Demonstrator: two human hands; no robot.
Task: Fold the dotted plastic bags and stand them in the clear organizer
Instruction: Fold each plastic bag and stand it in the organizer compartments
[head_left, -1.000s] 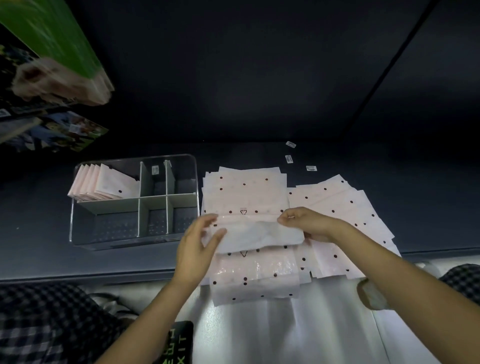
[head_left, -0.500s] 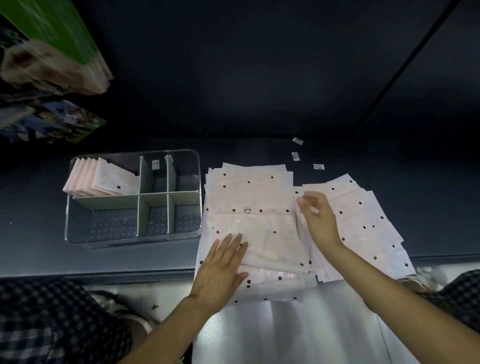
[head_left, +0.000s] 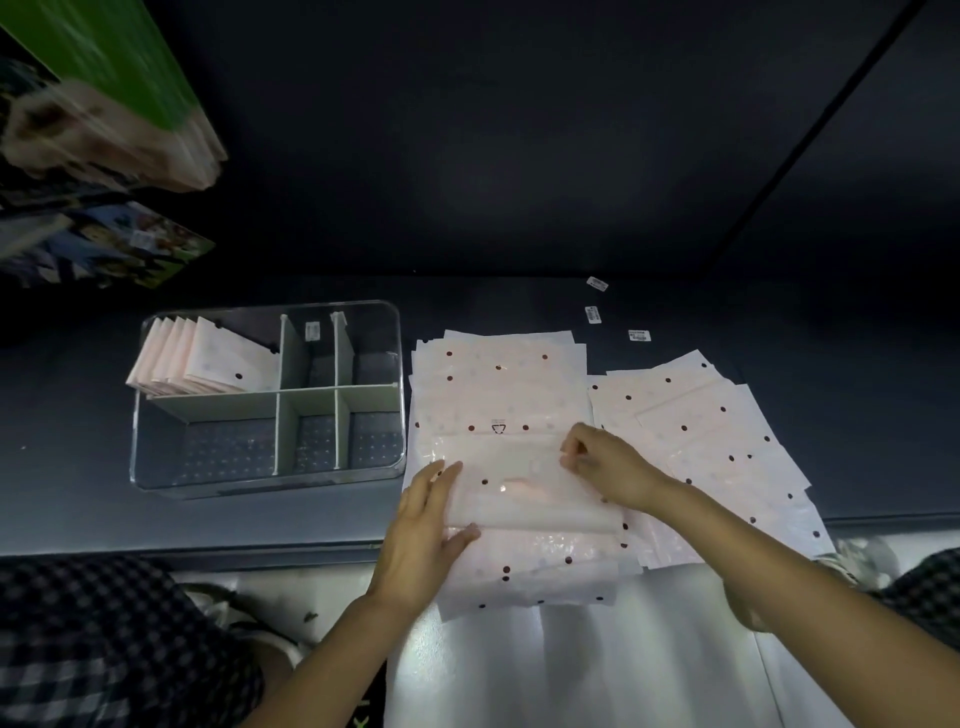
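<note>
A stack of pale pink dotted plastic bags (head_left: 498, 384) lies on the dark table in front of me. On top of it sits a partly folded bag (head_left: 524, 499). My left hand (head_left: 423, 535) grips that bag's left edge, fingers on top and thumb below. My right hand (head_left: 608, 467) pinches its upper right corner. A second pile of dotted bags (head_left: 722, 441) fans out to the right. The clear organizer (head_left: 156, 467) stands to the left. Several folded bags (head_left: 208, 358) stand in its back left compartment; its other compartments hold nothing.
Three small barcode labels (head_left: 593, 314) lie on the table behind the bags. Packaged goods (head_left: 104, 130) hang at the upper left. The table's front edge (head_left: 208, 551) runs just below the organizer; checked fabric shows at both lower corners.
My left hand went from pressing flat on the stack to gripping the folded bag's left edge. My right hand moved from the bag's far right edge down onto its upper right corner.
</note>
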